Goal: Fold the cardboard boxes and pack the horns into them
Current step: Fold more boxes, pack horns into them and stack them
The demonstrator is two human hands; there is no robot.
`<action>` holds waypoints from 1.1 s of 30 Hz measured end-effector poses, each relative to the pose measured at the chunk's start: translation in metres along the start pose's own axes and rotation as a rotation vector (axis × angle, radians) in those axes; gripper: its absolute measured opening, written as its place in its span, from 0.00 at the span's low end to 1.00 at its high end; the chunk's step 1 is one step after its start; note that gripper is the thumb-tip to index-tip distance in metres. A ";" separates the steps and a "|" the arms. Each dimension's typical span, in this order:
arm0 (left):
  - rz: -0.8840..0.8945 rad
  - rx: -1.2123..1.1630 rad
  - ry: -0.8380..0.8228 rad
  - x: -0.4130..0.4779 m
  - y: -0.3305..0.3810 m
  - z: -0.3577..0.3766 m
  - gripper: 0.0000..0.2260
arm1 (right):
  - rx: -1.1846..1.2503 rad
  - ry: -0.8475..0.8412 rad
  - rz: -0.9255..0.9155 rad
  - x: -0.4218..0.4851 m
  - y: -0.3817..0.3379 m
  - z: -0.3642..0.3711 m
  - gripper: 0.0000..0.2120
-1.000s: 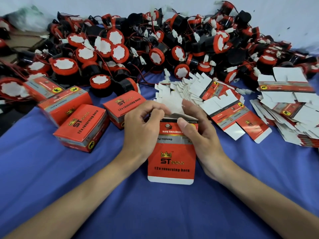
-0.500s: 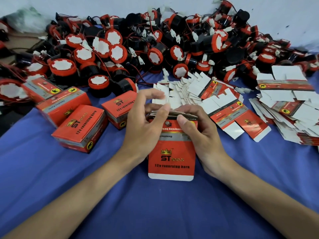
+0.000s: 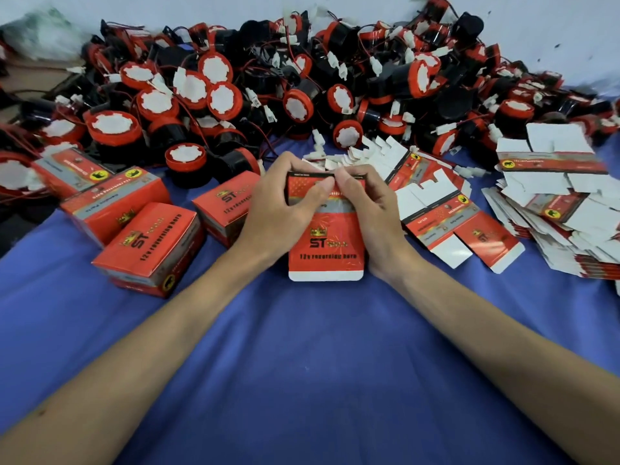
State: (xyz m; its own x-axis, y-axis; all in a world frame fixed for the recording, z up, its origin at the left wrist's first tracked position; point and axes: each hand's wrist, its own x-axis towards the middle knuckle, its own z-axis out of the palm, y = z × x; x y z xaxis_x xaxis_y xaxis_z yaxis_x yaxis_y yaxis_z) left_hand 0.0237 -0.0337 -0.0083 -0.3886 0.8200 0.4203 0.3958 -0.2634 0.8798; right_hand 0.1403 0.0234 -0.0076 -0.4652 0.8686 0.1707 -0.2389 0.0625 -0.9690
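Note:
A red cardboard box [image 3: 324, 245] printed "ST 12v reversing horn" stands on the blue cloth [image 3: 302, 364] in the middle, its white-edged flap lying toward me. My left hand [image 3: 281, 209] grips the box's left side, thumb pressed on the folded top panel. My right hand [image 3: 369, 209] grips the right side, thumb beside the left thumb at the top edge. A big heap of red-and-black horns [image 3: 302, 95] with wires fills the back of the table. Whether a horn is inside the held box is hidden.
Several folded red boxes [image 3: 147, 246] lie at the left of my hands. Flat unfolded box blanks [image 3: 446, 226] fan out right of my hands, and a bigger stack of blanks [image 3: 563, 209] sits at the far right. A pale wall runs behind the heap.
The open top flap of the box has been folded down and closed. Both thumbs have come together on the top edge, and the box has tipped a little more upright.

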 end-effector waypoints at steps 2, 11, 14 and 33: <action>0.038 0.037 0.050 -0.003 -0.002 0.001 0.13 | -0.010 -0.019 -0.009 -0.001 0.001 0.000 0.09; 0.140 0.083 0.069 -0.007 -0.001 -0.006 0.12 | -0.159 -0.043 -0.068 -0.010 -0.002 0.000 0.18; 0.157 0.077 0.019 -0.009 0.000 -0.004 0.19 | -0.194 -0.036 -0.091 -0.015 -0.002 -0.005 0.17; 0.005 -0.388 -0.269 -0.025 0.004 -0.003 0.27 | 0.159 0.002 0.052 -0.014 -0.003 -0.013 0.04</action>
State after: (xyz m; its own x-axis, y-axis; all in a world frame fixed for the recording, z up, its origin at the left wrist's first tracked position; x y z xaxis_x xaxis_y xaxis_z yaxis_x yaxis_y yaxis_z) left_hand 0.0325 -0.0565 -0.0148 -0.1379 0.9073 0.3971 0.0373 -0.3959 0.9175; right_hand 0.1581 0.0177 -0.0093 -0.4788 0.8696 0.1203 -0.3466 -0.0613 -0.9360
